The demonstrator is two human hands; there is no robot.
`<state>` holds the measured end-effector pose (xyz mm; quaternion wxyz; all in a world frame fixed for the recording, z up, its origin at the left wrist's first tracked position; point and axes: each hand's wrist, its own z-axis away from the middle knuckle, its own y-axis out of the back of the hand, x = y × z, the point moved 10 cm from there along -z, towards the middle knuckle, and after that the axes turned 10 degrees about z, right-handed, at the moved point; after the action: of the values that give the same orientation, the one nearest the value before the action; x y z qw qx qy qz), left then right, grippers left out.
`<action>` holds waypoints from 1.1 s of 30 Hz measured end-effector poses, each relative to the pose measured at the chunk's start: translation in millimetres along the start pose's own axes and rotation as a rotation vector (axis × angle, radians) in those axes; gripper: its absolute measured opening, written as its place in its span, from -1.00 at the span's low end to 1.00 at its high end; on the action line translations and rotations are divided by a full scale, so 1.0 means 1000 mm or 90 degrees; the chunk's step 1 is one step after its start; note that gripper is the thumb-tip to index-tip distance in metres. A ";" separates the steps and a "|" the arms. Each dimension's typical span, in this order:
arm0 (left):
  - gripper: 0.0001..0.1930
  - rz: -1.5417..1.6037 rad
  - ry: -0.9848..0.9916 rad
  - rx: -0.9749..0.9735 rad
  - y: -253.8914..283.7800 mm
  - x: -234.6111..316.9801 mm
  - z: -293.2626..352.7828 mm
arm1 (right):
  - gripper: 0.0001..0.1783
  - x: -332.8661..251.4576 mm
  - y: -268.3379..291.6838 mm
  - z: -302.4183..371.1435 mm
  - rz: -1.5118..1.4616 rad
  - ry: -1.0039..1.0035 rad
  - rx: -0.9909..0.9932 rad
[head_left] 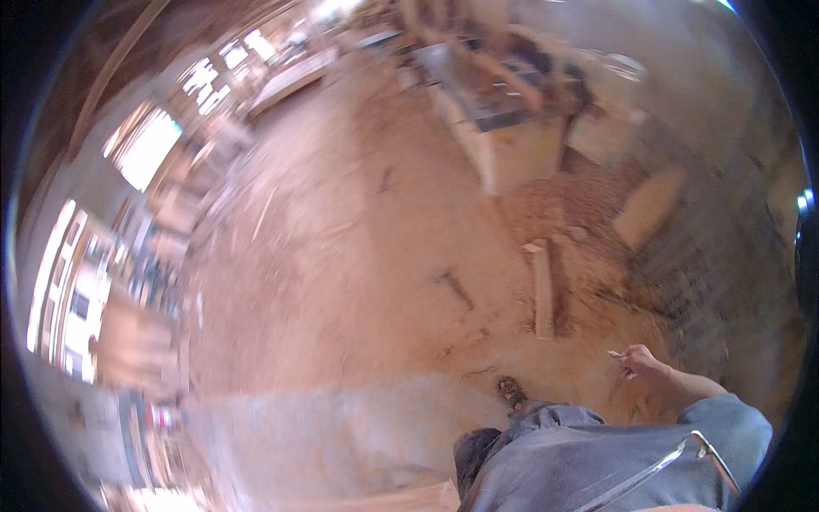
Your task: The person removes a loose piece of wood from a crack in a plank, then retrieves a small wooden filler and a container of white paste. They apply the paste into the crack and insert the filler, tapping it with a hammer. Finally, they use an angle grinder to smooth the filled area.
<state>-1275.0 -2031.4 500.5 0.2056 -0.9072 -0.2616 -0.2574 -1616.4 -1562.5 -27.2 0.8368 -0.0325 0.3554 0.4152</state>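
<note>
My right hand point(641, 364) is held out in front of my body at the lower right, its fingers closed. A small pale piece point(614, 355) sticks out from the fingertips; blur hides what kind of thing it is. The grey sleeve covers my upper arm and the forearm is bare. My left hand does not show. Below the right hand's level, one sandalled foot point(512, 392) stands on the dusty floor.
A short wooden beam point(543, 290) lies on the sawdust-covered floor point(341, 282) ahead. Beyond it stands a pale machine table point(520, 154) with sawdust heaped beside it. A dark strip point(456, 290) lies mid-floor. Boards point(136, 341) lean near the windows at left.
</note>
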 end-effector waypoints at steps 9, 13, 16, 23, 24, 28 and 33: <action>-0.80 -0.468 0.484 0.510 0.303 0.018 0.359 | -0.46 -0.064 -0.202 -0.032 0.355 -0.205 -0.108; -0.77 -0.352 0.917 0.764 0.306 -0.078 0.653 | -0.50 -0.090 -0.309 -0.050 0.580 -0.069 -0.160; -0.77 -0.309 0.899 0.795 0.377 -0.076 0.607 | -0.53 -0.134 -0.413 -0.070 0.687 0.023 -0.190; -0.77 -0.352 0.750 0.753 0.571 -0.023 0.477 | -0.60 -0.240 -0.626 -0.074 0.836 0.213 -0.253; -0.77 -0.362 0.732 0.769 0.596 -0.007 0.471 | -0.61 -0.250 -0.668 -0.074 0.865 0.249 -0.273; -0.76 -0.363 0.646 0.857 0.655 0.044 0.463 | -0.65 -0.338 -0.796 -0.068 0.954 0.389 -0.296; -0.75 -0.280 0.732 1.012 0.641 0.042 0.534 | -0.69 -0.375 -0.903 -0.087 1.071 0.363 -0.333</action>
<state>-680.5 -2244.4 -46.3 0.7946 -0.1765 -0.3804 -0.4391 -1168.1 -2434.4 -76.3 0.1066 -0.0525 0.3496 0.9293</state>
